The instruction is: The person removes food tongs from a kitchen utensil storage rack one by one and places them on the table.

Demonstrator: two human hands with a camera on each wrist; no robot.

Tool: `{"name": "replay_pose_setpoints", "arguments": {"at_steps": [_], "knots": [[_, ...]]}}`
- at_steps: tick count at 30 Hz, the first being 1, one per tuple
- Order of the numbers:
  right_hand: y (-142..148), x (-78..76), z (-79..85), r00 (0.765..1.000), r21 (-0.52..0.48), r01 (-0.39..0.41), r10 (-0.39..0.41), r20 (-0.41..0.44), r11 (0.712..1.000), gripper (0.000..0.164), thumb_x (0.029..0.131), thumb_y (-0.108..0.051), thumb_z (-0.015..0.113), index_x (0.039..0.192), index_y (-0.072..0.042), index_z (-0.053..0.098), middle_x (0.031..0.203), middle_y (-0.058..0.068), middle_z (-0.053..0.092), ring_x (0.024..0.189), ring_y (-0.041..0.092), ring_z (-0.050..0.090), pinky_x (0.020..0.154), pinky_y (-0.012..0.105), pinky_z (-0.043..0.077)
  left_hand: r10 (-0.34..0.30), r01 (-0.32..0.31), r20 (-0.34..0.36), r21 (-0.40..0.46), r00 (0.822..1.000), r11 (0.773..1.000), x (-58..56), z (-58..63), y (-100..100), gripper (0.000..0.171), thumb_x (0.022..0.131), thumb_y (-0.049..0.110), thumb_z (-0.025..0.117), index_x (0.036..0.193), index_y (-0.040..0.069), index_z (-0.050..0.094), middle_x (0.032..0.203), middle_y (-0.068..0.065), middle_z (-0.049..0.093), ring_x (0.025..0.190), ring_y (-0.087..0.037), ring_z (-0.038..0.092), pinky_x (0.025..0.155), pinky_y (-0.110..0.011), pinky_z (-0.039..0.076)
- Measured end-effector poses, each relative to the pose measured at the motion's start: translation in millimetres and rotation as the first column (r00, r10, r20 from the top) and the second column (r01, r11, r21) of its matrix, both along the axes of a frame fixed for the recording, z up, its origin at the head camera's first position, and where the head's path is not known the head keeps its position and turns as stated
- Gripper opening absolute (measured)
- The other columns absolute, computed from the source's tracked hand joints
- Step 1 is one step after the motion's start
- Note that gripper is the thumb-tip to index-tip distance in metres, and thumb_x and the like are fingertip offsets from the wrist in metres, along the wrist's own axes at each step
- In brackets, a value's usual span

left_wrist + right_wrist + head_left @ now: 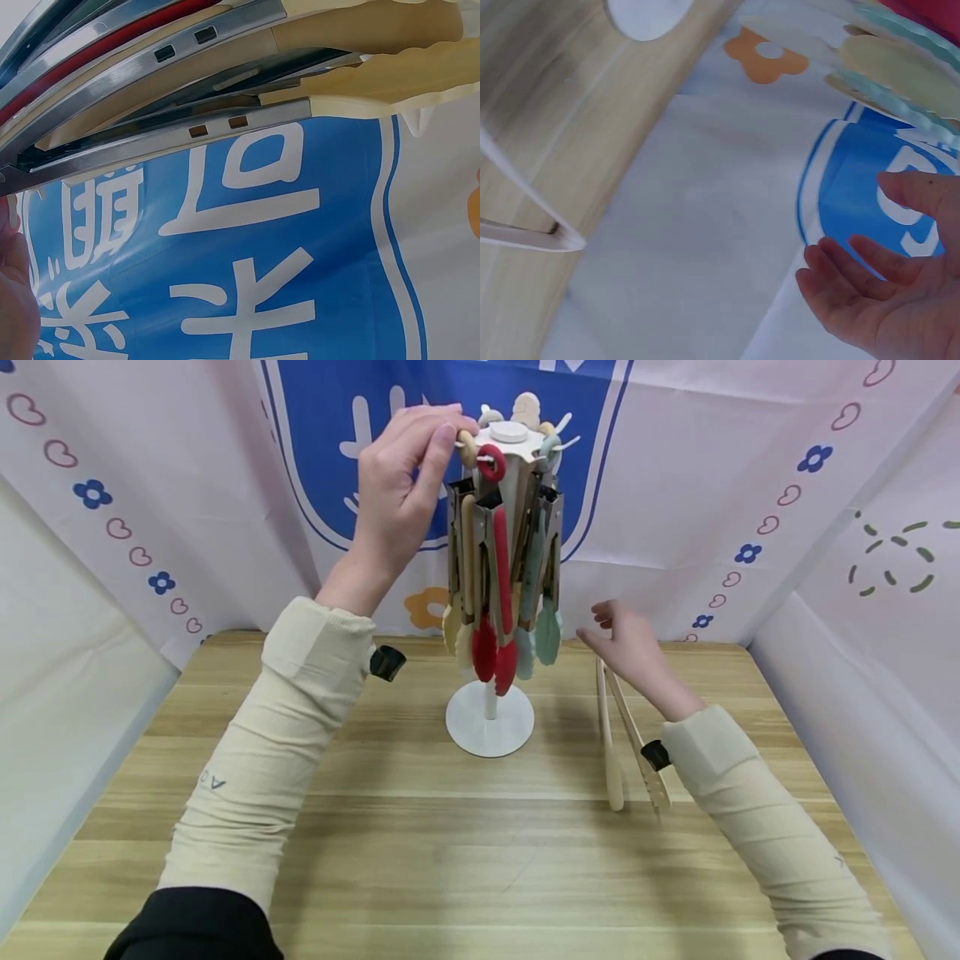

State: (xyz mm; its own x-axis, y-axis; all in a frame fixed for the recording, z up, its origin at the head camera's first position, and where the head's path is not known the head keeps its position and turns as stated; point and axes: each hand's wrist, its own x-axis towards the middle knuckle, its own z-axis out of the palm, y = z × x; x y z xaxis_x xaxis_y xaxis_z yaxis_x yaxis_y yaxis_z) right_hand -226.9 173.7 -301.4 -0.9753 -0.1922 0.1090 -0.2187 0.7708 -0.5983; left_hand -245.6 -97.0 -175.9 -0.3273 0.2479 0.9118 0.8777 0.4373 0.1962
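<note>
A white rotating stand [491, 727] holds several metal tongs hung by ring ends from hooks around its top. My left hand [405, 477] is at the top left, thumb and fingers pinching the ring of beige-tipped tongs [467, 560]. Beside these hang red tongs [502, 568] and teal-tipped tongs [548, 635]. In the left wrist view, part of the left hand [16, 300] shows near the tongs' upper ends. To the right of the stand, my right hand [630, 643] is in the air with fingers loosely bent, holding nothing. Below it, wooden tongs [611, 760] lie spread on the table.
The wooden table [435, 868] reaches back to a white cloth with a blue printed panel [322, 460]. White side walls [67, 693] stand left and right. The stand's round base is near the table's back edge.
</note>
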Motion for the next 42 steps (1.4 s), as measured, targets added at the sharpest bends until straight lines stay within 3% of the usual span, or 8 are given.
{"name": "replay_pose_setpoints", "arguments": {"at_steps": [10, 20, 27, 30, 42], "knots": [[-12, 7.5, 13.0, 0.974, -0.182, 0.024, -0.064, -0.218, 0.983, 0.047, 0.089, -0.021, 0.056, 0.128, 0.002, 0.042, 0.122, 0.018, 0.051, 0.111, 0.03, 0.049, 0.094, 0.042, 0.041, -0.018, 0.018, 0.0, 0.033, 1.0, 0.999, -2.2, 0.2, 2, 0.02, 0.09, -0.001, 0.047, 0.098, -0.005, 0.066, 0.104, -0.016, 0.065, 0.113, -0.022, 0.052, 0.103, -0.022, 0.03], [-27, 14.4, 22.3, 0.922, -0.323, -0.024, -0.104, -0.374, 0.946, 0.043, 0.09, -0.021, 0.057, 0.123, 0.003, 0.045, 0.117, 0.017, 0.054, 0.109, 0.025, 0.05, 0.093, 0.036, 0.043, -0.013, 0.013, -0.003, 0.027, 1.0, 1.0, -2.1, -0.3, 2, 0.021, 0.09, -0.001, 0.048, 0.099, -0.005, 0.066, 0.106, -0.016, 0.064, 0.114, -0.02, 0.051, 0.105, -0.022, 0.028], [-40, 18.7, 27.1, 0.869, -0.409, -0.102, -0.119, -0.48, 0.907, 0.039, 0.09, -0.018, 0.056, 0.12, 0.005, 0.047, 0.113, 0.017, 0.056, 0.104, 0.023, 0.052, 0.09, 0.035, 0.045, -0.014, 0.014, 0.008, 0.038, 1.0, 0.999, -2.3, -0.6, 3, 0.02, 0.089, -0.003, 0.048, 0.099, -0.005, 0.066, 0.106, -0.016, 0.064, 0.114, -0.02, 0.051, 0.105, -0.022, 0.027], [-45, 20.7, 28.6, 0.858, -0.429, -0.12, -0.124, -0.498, 0.895, 0.038, 0.091, -0.017, 0.055, 0.12, 0.006, 0.047, 0.112, 0.017, 0.056, 0.104, 0.023, 0.053, 0.09, 0.035, 0.045, -0.014, 0.014, 0.009, 0.037, 1.0, 0.999, -2.3, -0.3, 3, 0.02, 0.089, -0.003, 0.048, 0.098, -0.006, 0.066, 0.105, -0.017, 0.064, 0.114, -0.021, 0.051, 0.105, -0.022, 0.027], [-61, 27.1, 24.4, 0.895, -0.441, -0.151, -0.067, -0.44, 0.885, 0.042, 0.091, -0.021, 0.056, 0.123, 0.003, 0.043, 0.115, 0.013, 0.053, 0.105, 0.018, 0.052, 0.087, 0.028, 0.047, -0.018, 0.018, 0.003, 0.032, 1.0, 0.999, -2.8, -0.8, 3, 0.02, 0.09, -0.002, 0.048, 0.099, -0.005, 0.066, 0.106, -0.016, 0.064, 0.114, -0.022, 0.051, 0.105, -0.022, 0.027]]}}
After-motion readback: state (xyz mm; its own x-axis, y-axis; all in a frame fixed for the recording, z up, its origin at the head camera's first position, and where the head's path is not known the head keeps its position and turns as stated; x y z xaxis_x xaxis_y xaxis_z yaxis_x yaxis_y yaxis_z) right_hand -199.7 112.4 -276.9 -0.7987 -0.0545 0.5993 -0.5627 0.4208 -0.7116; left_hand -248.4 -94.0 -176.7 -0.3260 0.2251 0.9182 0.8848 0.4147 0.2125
